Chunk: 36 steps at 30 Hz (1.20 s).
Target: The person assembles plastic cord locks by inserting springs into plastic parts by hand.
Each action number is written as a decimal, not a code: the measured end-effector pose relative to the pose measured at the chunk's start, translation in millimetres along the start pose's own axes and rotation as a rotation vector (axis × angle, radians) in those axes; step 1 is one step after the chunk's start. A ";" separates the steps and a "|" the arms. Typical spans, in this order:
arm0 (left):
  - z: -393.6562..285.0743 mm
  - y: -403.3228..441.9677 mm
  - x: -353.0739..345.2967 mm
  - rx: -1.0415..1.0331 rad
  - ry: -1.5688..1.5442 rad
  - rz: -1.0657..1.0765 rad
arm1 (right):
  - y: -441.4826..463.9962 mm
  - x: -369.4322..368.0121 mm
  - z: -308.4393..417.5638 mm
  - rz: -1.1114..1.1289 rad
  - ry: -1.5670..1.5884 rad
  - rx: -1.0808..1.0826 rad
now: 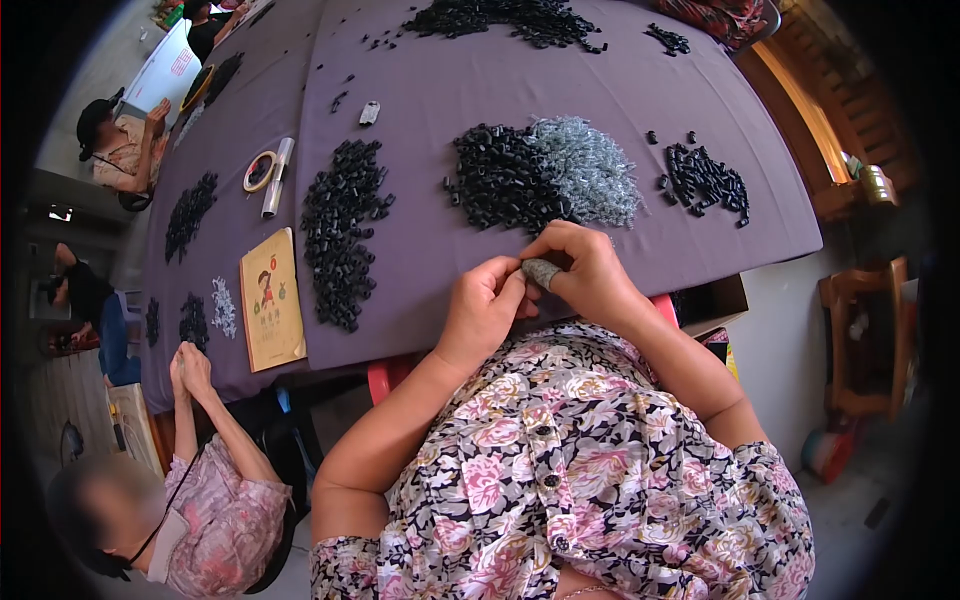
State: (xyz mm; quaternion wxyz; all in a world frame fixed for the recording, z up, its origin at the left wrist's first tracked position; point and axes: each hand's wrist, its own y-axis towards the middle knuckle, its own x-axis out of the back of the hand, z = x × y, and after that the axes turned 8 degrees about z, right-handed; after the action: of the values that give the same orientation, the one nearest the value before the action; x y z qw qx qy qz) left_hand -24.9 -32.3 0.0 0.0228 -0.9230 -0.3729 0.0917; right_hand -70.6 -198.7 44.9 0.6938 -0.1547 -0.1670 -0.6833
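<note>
My left hand [487,308] and my right hand [592,268] meet at the near edge of the table, fingertips pinched together. Whatever they hold is too small or too hidden to make out. A grey wrap [541,273] covers one finger of my right hand. Just beyond my hands lies a heap of small black plastic pieces [507,178]. Touching its right side is a heap of small clear plastic pieces [588,168].
A long black pile [343,235] lies left, a smaller one [706,182] right. Left are a booklet [272,300], a tape roll [259,171] and a clear roll [279,178] on the purple cloth [420,110]. A co-worker's hands [190,370] work at the lower left.
</note>
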 end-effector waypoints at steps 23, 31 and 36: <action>1.4 -1.6 5.6 -0.001 -0.108 0.095 | -2.6 2.8 10.2 0.008 -0.218 0.121; 3.9 1.2 8.9 -0.007 -0.083 0.122 | 1.3 1.8 4.0 0.020 -0.052 0.053; 1.8 -0.2 8.1 -0.005 -0.056 0.122 | 0.5 2.8 -1.1 0.037 0.002 0.000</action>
State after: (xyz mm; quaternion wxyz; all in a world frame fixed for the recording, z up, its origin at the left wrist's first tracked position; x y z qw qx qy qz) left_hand -19.7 -26.6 -3.0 0.0043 -0.9412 -0.3167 0.1178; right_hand -70.1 -201.7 45.2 0.7064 -0.1571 -0.1633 -0.6706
